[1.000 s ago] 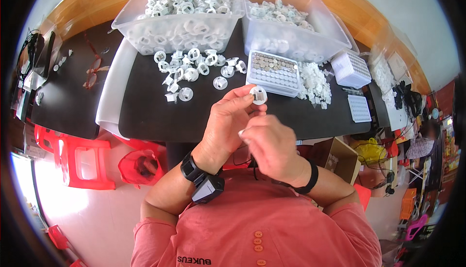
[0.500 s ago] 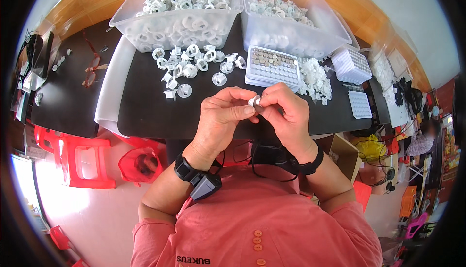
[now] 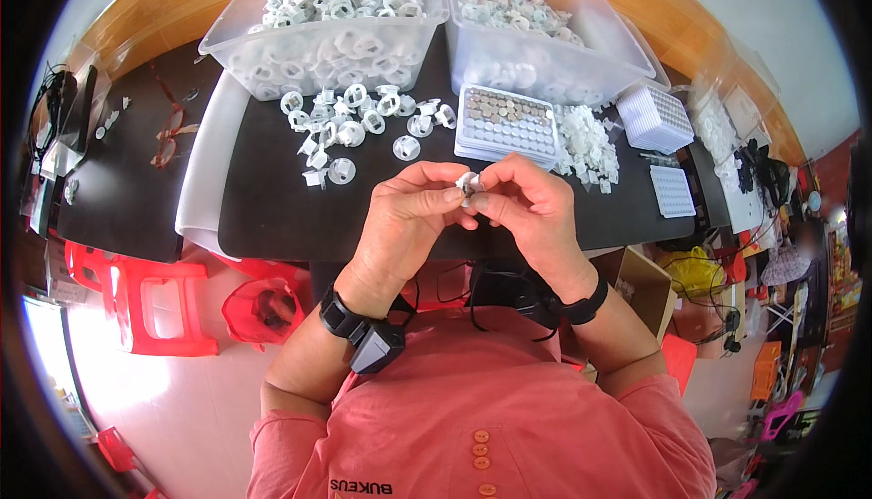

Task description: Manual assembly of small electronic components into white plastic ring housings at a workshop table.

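Two hands: the left hand and the right hand meet over the near edge of the desk, fingertips together.
Held thing: a small white plastic part, pinched between the fingertips of both hands, above the desk and in front of the chest.
Left grip: thumb and forefinger pressed together on the part's left side; other fingers curled in.
Right grip: fingertips closed on the part's right side; how much of the part it covers I cannot tell.
Handling: likely very light and stiff, moulded plastic with smooth faces, so apt to slip or spring away if squeezed askew; thin tabs may snap.
Where to hold: by the outer rim, between fingertip pads, leaving the middle free.
Loose parts: a scatter of white rings on the desk, beyond the hands and to the left.
Tray: a flat white tray of small round metal discs, just beyond the hands.
Small pile: tiny white clips touching the tray's right side.
Bins: a left clear bin heaped with white rings and a right clear bin with smaller white pieces, at the far edge.
Wrists: a black watch on the left, a black band on the right.
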The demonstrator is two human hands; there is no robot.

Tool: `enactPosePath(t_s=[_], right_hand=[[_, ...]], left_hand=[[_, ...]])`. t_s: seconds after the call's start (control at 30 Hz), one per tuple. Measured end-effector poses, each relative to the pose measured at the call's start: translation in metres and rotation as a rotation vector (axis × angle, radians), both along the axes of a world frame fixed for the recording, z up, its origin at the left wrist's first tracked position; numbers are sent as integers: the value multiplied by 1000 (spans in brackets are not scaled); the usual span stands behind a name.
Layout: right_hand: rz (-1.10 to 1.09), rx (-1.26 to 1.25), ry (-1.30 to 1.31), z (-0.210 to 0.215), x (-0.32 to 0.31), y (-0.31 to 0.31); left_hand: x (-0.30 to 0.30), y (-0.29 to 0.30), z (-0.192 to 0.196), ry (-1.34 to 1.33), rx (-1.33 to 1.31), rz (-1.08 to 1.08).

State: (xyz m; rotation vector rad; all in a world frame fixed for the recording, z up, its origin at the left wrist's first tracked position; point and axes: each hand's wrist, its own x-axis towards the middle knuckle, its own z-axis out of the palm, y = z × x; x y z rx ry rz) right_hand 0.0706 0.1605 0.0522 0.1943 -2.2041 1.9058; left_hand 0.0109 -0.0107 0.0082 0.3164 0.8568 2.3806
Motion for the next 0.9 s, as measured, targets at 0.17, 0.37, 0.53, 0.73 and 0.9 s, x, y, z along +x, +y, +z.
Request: enactPosePath(t_s=[0.17, 0.37, 0.53, 0.73, 0.9], right_hand=[[7, -22, 2, -2, 1, -1], [-13, 47, 56, -11, -1, 2], [33, -80, -56, -2, -3, 4], [59, -90, -57, -8, -9, 10], [52, -72, -36, -6, -9, 10]], left_hand=[[-1, -1, 1, -12, -6, -14], [-4, 0, 3, -38, -15, -16], [-5, 1, 9, -123, -59, -25], [-7, 2, 7, -114, -70, -48], [-8, 2, 9, -123, -78, -49]])
